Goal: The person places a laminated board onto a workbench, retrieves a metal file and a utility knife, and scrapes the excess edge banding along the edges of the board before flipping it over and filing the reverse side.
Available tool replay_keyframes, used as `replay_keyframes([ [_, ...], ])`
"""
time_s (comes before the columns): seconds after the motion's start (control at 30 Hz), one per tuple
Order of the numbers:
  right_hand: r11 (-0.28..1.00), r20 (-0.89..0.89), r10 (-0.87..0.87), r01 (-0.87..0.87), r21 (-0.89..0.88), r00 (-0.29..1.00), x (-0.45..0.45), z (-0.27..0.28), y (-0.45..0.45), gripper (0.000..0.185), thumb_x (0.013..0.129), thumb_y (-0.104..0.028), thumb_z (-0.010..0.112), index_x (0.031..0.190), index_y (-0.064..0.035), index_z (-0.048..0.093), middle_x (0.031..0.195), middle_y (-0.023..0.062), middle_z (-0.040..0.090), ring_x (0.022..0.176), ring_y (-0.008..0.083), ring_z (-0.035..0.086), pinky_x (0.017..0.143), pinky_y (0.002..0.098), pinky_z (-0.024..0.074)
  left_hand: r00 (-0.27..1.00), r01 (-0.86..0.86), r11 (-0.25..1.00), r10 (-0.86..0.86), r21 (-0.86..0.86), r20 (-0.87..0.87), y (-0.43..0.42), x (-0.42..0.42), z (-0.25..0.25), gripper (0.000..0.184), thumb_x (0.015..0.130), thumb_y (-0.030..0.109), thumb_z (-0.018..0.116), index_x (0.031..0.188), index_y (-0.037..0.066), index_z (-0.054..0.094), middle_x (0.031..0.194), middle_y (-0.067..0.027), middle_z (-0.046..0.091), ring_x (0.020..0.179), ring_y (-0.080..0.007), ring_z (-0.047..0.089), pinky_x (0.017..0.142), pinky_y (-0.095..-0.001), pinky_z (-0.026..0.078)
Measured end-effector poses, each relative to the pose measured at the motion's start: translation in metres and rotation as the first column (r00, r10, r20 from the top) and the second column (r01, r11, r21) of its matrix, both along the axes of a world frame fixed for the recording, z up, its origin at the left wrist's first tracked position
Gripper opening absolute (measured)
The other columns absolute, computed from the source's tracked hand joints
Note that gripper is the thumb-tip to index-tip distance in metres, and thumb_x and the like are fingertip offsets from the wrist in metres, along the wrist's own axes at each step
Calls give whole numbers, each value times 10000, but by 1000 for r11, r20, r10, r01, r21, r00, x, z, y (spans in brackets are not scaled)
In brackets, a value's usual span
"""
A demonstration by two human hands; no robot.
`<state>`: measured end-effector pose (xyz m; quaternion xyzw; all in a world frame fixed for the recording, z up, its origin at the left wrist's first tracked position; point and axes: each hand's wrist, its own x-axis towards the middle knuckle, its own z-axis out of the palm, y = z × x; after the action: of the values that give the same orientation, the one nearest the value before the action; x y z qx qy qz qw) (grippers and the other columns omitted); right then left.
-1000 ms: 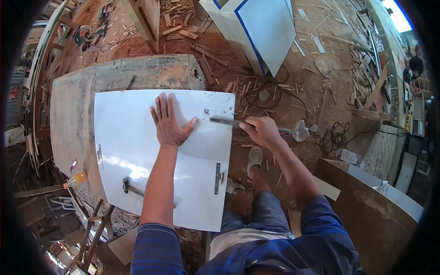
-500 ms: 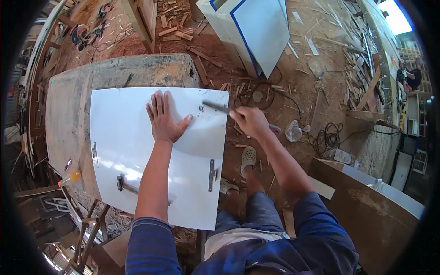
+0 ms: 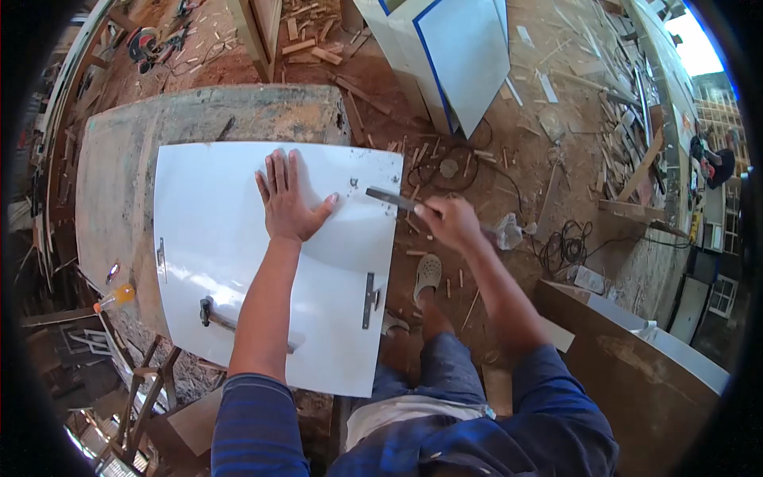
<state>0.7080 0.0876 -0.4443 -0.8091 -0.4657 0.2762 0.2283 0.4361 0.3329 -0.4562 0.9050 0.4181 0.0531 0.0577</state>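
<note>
A white panel [image 3: 214,207] lies on a worn workbench. My left hand [image 3: 290,208] presses flat on it near the far edge, fingers spread. My right hand [image 3: 453,222] is closed around a file [image 3: 389,197], a flat dark metal bar whose tip is above the panel's right part. Beside the tip are a small dark mark [image 3: 354,183] and scattered dark specks. A metal hinge [image 3: 369,300] sits along the right edge, and another hinge [image 3: 161,261] along the left. The hammer [image 3: 206,312] lies on the panel, its handle partly hidden behind my left forearm.
The workbench [image 3: 111,175] extends left and beyond the panel. A bottle of orange liquid [image 3: 118,297] is at its left edge. White boards with blue edging [image 3: 465,63] stand ahead. Wood scraps and a coiled cable [image 3: 566,245] litter the floor. A large cabinet-like box [image 3: 628,350] is at right.
My right hand has drawn the file a little toward the right and nearer to me. My left hand stays flat on the panel. The view has shifted slightly.
</note>
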Motion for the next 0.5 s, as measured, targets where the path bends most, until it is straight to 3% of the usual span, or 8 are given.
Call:
replay_keyframes([
  [0.17,996,62,88,-87,-9,994,16,21,24,383,1031,-481,714,996,-114,818,857,186,761,865,446,741,767,552,573,1000,-11,1000,11,25,6,10,1,-6,1240,865,760,686,1775,88,178,1831,-232,167,1707,-419,104,1371,-623,34],
  [0.2,994,63,110,-110,-6,992,15,24,16,369,1031,-468,717,991,-116,818,844,187,752,860,447,734,757,544,570,998,-33,999,32,-22,-55,12,2,-5,1290,851,803,665,1788,103,119,1844,-232,106,1717,-396,53,1379,-589,-15],
  [0.27,986,-28,130,-132,-105,991,14,21,1,382,1041,-488,701,1043,-132,838,876,181,778,867,444,748,802,555,590,999,-18,1000,19,12,-25,16,4,-2,1253,864,775,677,1779,94,161,1836,-228,147,1709,-413,88,1376,-606,18],
  [0.37,987,-26,158,-159,-32,987,21,8,9,390,1055,-488,686,1045,-127,836,879,184,778,862,445,745,808,558,591,1000,-3,1000,3,23,10,11,-1,-7,1239,866,763,687,1776,91,181,1832,-229,166,1706,-419,107,1374,-614,35],
  [0.5,999,94,-28,26,22,995,20,6,90,396,1064,-486,676,1051,-122,831,883,171,783,879,443,750,801,545,595,1000,-3,1000,3,25,11,11,3,-4,1240,867,761,688,1777,90,178,1828,-234,170,1708,-410,104,1375,-609,39],
])
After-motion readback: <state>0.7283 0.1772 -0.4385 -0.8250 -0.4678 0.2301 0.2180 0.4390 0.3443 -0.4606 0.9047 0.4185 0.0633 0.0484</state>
